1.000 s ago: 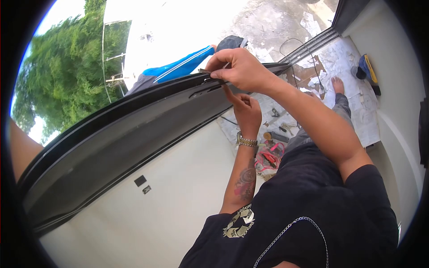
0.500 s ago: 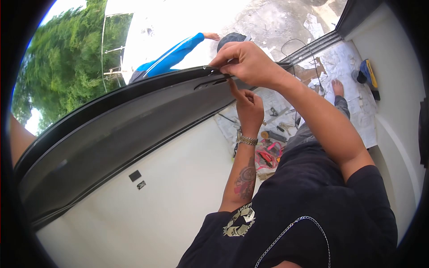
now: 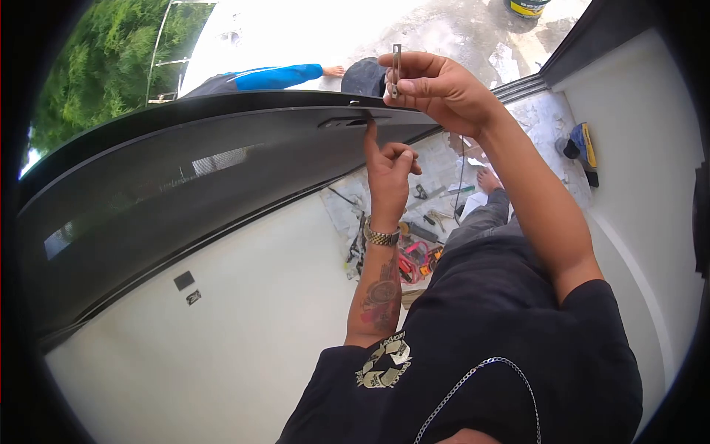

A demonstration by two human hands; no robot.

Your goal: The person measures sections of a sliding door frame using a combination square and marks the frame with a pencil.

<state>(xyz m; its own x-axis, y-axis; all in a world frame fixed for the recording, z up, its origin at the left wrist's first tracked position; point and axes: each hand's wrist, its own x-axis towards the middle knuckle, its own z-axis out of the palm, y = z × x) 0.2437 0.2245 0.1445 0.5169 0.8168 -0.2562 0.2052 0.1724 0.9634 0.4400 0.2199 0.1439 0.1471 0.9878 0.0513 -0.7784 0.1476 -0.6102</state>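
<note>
My right hand pinches a small narrow metal plate upright between thumb and fingers, just above the edge of a dark door panel. The plate has a long slot and a hole near its lower end. Below it, my left hand reaches up with the index finger stretched to a recessed slot in the panel's face. The fingertip touches or enters the slot; its very end is hidden. The other left fingers are loosely bent and hold nothing. A small bright fitting shows on the panel's top edge.
Beyond the panel, another person's blue sleeve and dark cap are close by. Tools and a pink bag lie on the paper-covered floor. A bucket stands outside. A yellow and blue object sits by the right wall.
My right hand has lifted off the panel's edge, and the metal plate now shows in its fingers. My left index finger stays at the slot. The view has shifted, bringing the bucket in.
</note>
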